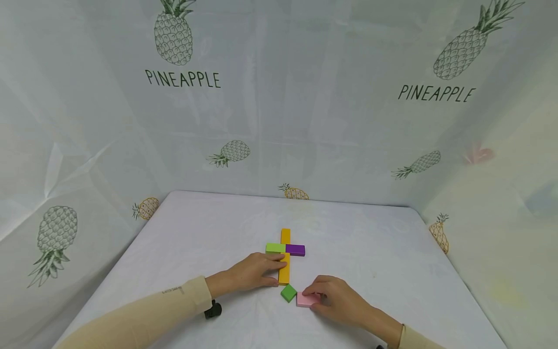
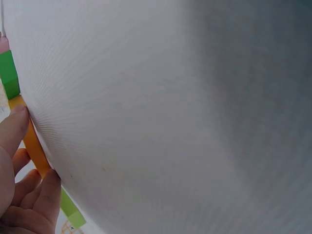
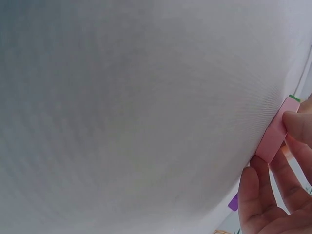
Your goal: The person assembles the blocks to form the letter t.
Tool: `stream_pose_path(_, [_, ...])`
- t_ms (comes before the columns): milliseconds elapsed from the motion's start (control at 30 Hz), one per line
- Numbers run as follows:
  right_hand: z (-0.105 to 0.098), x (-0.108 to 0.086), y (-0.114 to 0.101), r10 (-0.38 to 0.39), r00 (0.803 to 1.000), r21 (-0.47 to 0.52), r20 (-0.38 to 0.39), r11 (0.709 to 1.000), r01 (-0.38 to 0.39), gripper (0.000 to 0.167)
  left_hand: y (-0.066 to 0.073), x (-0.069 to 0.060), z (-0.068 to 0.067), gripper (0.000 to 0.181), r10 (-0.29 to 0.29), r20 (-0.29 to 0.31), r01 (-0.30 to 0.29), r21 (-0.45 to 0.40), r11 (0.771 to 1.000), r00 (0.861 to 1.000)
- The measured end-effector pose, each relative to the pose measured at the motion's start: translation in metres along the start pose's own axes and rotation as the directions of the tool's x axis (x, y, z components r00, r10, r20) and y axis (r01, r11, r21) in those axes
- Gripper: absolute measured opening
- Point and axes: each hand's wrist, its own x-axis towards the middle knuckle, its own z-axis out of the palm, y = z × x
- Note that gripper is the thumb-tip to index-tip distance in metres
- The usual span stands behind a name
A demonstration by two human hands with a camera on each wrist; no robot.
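Observation:
My left hand [image 1: 254,271] holds the lower yellow block [image 1: 284,276], its thumb near the block's near end and its fingertips toward the far end. In the left wrist view, thumb and fingers touch that orange-yellow block [image 2: 35,146]. With thumb and fingers my right hand [image 1: 342,298] pinches a pink block [image 1: 304,300], which lies flat on the table. A green block [image 1: 288,293], turned like a diamond, sits between the yellow and pink blocks. Beyond the left hand, a light green block [image 1: 275,247] and a purple block [image 1: 296,250] lie end to end. Another yellow block [image 1: 285,235] extends behind them.
A white cloth covers the table [image 1: 209,218]. Around its back and sides hangs a pale curtain [image 1: 296,111] printed with pineapples. A small black object [image 1: 213,309] shows beneath the left sleeve [image 1: 170,305].

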Motion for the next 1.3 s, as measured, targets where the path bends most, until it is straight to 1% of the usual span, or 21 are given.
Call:
stream_pose_path(167, [0.001,0.000,0.001,-0.018,1.000,-0.016,-0.014,1.000,0.018,0.029,0.001,0.000,-0.001,0.061,0.004,-0.002,-0.004,-0.007,1.000,1.000])
stream_pose_path(400, [0.000,0.001,-0.001,0.022,1.000,-0.016,0.004,1.000,-0.022,0.029,0.001,0.000,-0.002,0.060,0.007,-0.001,-0.007,-0.003,1.000,1.000])
stream_pose_path(467, [0.000,0.001,-0.001,0.023,1.000,-0.014,0.004,1.000,-0.023,0.029,0.000,0.000,-0.003,0.060,0.008,-0.003,-0.008,-0.006,1.000,1.000])
stream_pose_path(600, [-0.001,0.001,-0.002,0.010,1.000,-0.009,-0.003,1.000,-0.010,0.030,0.001,-0.001,-0.003,0.060,0.011,-0.002,-0.011,-0.018,1.000,1.000])
stream_pose_path(700, [-0.001,0.001,-0.002,0.002,1.000,-0.002,-0.004,1.000,-0.002,0.030,0.000,-0.001,-0.003,0.059,0.020,-0.007,-0.020,-0.011,1.000,1.000])
stream_pose_path(900, [-0.003,0.001,-0.003,-0.007,1.000,0.007,0.004,1.000,0.007,0.032,-0.001,-0.002,-0.002,0.060,0.021,-0.014,-0.021,0.006,1.000,1.000])
stream_pose_path(1067, [-0.005,0.001,-0.003,-0.030,1.000,0.014,-0.004,0.999,0.030,0.034,-0.002,-0.002,-0.001,0.060,0.034,-0.022,-0.034,0.000,0.999,0.999])
stream_pose_path(1300, [-0.009,-0.002,0.000,-0.042,0.999,0.005,-0.021,0.999,0.042,0.031,-0.004,-0.001,0.001,0.064,0.032,-0.011,-0.032,-0.017,0.999,0.999])
